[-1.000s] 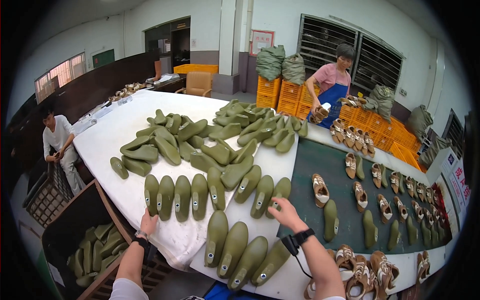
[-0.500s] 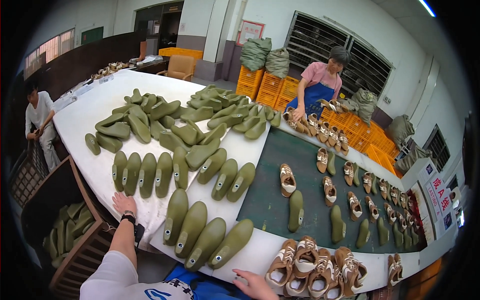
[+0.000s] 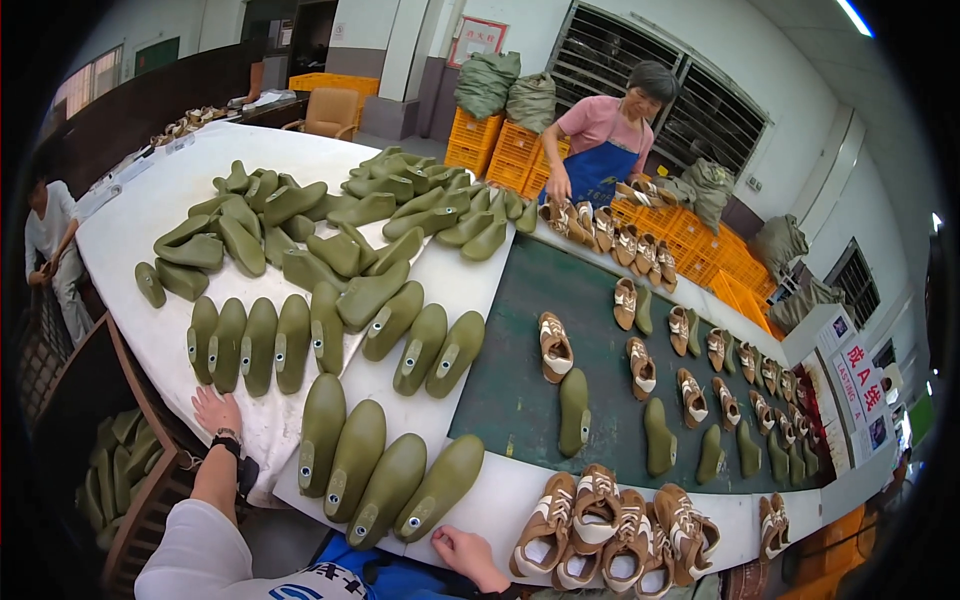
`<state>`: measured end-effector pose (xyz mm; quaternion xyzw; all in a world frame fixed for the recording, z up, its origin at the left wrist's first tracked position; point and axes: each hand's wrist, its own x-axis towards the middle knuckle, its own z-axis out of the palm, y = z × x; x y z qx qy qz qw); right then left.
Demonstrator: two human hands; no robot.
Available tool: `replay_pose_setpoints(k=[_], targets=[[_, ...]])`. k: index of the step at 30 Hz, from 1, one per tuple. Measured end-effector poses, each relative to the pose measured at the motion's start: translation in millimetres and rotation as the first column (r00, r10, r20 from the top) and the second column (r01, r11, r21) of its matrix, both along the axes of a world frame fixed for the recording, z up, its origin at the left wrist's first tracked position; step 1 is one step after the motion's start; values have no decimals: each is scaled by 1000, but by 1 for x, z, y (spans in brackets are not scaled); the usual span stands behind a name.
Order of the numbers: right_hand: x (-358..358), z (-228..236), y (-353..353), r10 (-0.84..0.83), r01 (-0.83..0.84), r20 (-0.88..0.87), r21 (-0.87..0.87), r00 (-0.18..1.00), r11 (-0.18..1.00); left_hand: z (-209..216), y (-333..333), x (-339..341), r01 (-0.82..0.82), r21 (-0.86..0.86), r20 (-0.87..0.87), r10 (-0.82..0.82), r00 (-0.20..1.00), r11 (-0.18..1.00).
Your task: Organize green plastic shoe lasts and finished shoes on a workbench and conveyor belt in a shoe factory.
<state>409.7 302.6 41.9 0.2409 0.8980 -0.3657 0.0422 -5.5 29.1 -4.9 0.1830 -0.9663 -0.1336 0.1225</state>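
Observation:
My left hand [image 3: 216, 410] lies flat on the white tabletop with its fingers spread. Just beyond its fingertips stands a row of green shoe lasts [image 3: 258, 348]. My right hand [image 3: 462, 551] rests by the table's near edge, fingers curled in and nothing visible in them. Close beside it, on its left, is the nearest green last [image 3: 440, 488] of another row lying side by side on the white surface. To its right sit several brown and white sneakers [image 3: 546, 525], laces toward the far side, apart from the hand.
A heap of lasts [image 3: 290, 205] covers the far table. Shoes and lasts stand paired on a green belt [image 3: 510, 375]. A wooden bin [image 3: 140, 400] with lasts is at lower left. Across the belt, a person in a blue apron [image 3: 595, 165] touches shoes; another sits far left.
My right hand has moved left toward the nearest last and its fingers have curled in. The left hand stays flat. The view has shifted slightly; the person across the belt has straightened up.

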Motion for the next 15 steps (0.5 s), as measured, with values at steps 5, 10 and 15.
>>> replay_pose_setpoints(k=[5, 10, 15], targets=[[-2, 1, 2, 30, -30, -29, -15, 999, 999, -6, -5, -4, -16, -11, -50, 16, 999, 1000], [-1, 51, 16, 193, -216, -141, -174, 971, 961, 0, -2, -4, -9, 8, -40, 9, 999, 1000], [-27, 202, 12, 200, -409, -599, -233, 775, 882, 2, -9, -2, -17, -16, -30, 17, 999, 1000]])
